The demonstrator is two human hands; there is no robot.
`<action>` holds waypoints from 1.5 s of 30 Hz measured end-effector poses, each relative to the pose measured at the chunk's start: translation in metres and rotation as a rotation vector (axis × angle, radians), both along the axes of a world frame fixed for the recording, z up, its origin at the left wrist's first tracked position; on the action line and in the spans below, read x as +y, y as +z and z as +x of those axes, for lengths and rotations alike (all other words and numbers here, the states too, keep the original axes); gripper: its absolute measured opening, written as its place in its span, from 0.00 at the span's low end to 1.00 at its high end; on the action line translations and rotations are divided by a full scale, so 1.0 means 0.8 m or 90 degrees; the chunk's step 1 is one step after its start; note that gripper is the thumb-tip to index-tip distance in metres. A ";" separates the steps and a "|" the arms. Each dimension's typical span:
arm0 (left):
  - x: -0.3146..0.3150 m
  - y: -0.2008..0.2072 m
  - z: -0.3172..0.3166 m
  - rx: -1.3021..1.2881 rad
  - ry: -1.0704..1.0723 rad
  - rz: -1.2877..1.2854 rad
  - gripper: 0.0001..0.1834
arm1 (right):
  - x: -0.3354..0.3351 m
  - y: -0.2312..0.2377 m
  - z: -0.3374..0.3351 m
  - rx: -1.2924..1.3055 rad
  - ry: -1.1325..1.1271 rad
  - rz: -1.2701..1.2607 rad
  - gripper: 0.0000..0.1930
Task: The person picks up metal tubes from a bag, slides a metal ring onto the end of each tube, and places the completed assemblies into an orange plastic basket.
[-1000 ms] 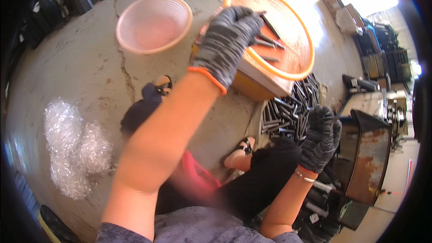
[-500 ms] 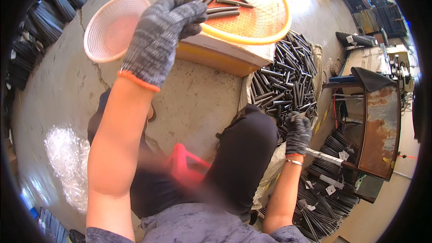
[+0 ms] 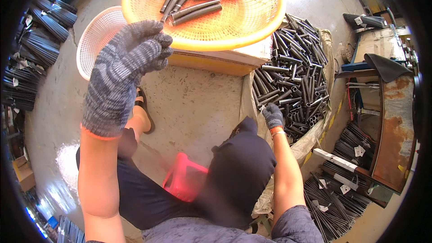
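My left hand (image 3: 123,74), in a grey knitted glove, is raised at the near left rim of the orange plastic basket (image 3: 243,40). Its fingers are curled closed; whether anything is in them is hidden. One end of a short dark metal tube (image 3: 173,2) comes right up to the fingertips. Several similar tubes lie loosely in the basket. My right hand (image 3: 273,118), gloved alike, reaches to the near left edge of a heap of short dark tubes (image 3: 297,78) on a woven sack (image 3: 327,49). Its fingers are bent in at the tubes; what they grip is unclear.
A cardboard box (image 3: 211,65) supports the orange basket. Behind my left hand stands a pale pink basket (image 3: 96,36). A red plastic stool (image 3: 182,177) is between my legs. Bundles of long dark rods (image 3: 337,202) and a rusty metal bench (image 3: 396,121) stand on the right.
My left hand has drawn back from over the basket's tubes to the rim. My right hand has shifted to the heap's left edge. The view has turned slightly.
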State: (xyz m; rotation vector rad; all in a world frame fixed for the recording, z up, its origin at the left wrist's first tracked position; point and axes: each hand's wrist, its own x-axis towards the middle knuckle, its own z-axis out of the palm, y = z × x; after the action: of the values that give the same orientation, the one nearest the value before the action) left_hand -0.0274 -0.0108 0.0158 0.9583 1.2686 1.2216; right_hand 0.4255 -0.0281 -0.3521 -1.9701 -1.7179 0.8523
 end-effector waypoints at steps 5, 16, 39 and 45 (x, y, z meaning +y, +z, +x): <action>0.004 -0.022 0.008 -0.016 -0.057 0.010 0.24 | 0.068 -0.025 0.012 -0.074 0.054 0.018 0.08; 0.001 -0.014 0.023 0.090 -0.062 -0.033 0.26 | 0.095 -0.052 0.004 -0.167 0.102 -0.170 0.15; -0.007 -0.008 0.056 0.054 -0.390 0.074 0.30 | 0.052 0.475 -0.195 0.498 0.505 0.259 0.06; -0.031 0.024 0.047 -0.410 -0.538 0.019 0.27 | 0.050 0.550 -0.276 0.389 0.723 0.273 0.09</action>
State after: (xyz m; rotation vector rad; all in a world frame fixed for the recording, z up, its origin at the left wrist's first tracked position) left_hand 0.0103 -0.0352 0.0352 0.8746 0.2641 0.7579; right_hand 0.2046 0.0120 0.0879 -0.2658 -2.2536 1.1015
